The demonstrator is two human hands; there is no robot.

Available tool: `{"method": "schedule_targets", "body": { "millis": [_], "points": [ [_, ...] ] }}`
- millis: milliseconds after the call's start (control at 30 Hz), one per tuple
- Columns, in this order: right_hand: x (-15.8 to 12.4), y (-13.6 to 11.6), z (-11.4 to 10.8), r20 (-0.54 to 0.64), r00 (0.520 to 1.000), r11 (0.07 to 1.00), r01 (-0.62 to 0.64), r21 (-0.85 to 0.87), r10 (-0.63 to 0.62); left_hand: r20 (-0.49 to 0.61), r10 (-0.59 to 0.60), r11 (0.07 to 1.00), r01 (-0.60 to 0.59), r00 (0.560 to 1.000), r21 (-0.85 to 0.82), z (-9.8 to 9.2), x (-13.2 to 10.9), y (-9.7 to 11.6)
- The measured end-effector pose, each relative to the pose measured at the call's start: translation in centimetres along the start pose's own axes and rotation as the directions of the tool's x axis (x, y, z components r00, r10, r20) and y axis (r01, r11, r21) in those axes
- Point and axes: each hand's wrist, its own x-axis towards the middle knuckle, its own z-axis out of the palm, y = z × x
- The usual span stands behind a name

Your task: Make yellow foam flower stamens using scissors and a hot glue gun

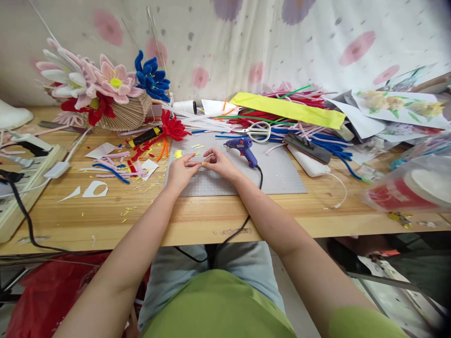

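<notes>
Both hands meet over the grey cutting mat (282, 176). My left hand (181, 170) and my right hand (219, 163) pinch a small yellow piece with a thin white stem (203, 163) between their fingertips, just above the mat. A blue hot glue gun (242, 149) lies right behind my right hand, its black cord (260, 178) running off the table edge. A small yellow scrap (178, 154) sits on the mat behind my left hand.
A basket of pipe-cleaner flowers (105, 96) stands at the back left, a red flower (172, 126) beside it. White scissors (260, 131), a phone (307, 148), pipe cleaners (310, 122) and yellow paper (287, 109) fill the back. Paper scraps (95, 188) lie left; a clear container (412, 185) right.
</notes>
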Motion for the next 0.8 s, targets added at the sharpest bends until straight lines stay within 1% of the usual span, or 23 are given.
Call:
{"method": "schedule_targets", "body": {
  "millis": [100,167,233,333,400,467,633,733,800],
  "points": [
    [0.0,-0.1,0.1,-0.006,1.000,1.000,-0.010,0.000,0.010,-0.030,0.044,0.996,-0.042,0.999,0.076,0.1,-0.1,0.2],
    [0.0,-0.1,0.1,-0.005,1.000,1.000,-0.009,0.001,0.009,-0.040,0.039,0.997,-0.036,0.998,0.074,0.2,-0.1,0.3],
    [0.0,-0.2,0.1,0.001,1.000,1.000,-0.001,-0.001,0.001,-0.035,0.004,1.000,-0.003,0.999,0.011,0.3,-0.1,0.4],
    [-0.1,-0.4,0.1,0.009,1.000,1.000,0.023,-0.012,-0.023,-0.022,-0.076,0.988,0.073,0.997,-0.137,0.6,0.0,0.6],
    [-0.2,-0.6,0.2,0.003,0.999,0.998,0.053,-0.032,-0.053,-0.030,-0.121,0.971,0.112,0.992,-0.213,0.7,0.0,0.8],
    [-0.3,-0.7,0.3,-0.015,0.997,0.995,0.081,-0.053,-0.082,-0.049,-0.143,0.957,0.126,0.988,-0.263,0.8,0.0,1.1],
    [-0.1,-0.5,0.6,-0.079,0.994,0.995,0.076,-0.072,-0.081,-0.060,-0.177,0.936,0.149,0.982,-0.318,0.8,-0.3,1.8],
    [0.1,-0.4,0.5,-0.070,0.995,0.997,0.063,-0.049,-0.067,-0.051,-0.195,0.926,0.167,0.979,-0.340,0.7,-0.5,2.0],
    [0.1,-0.3,0.5,-0.052,0.997,0.998,0.059,-0.026,-0.060,-0.040,-0.180,0.929,0.157,0.983,-0.334,0.7,-0.4,2.0]
  ]
}}
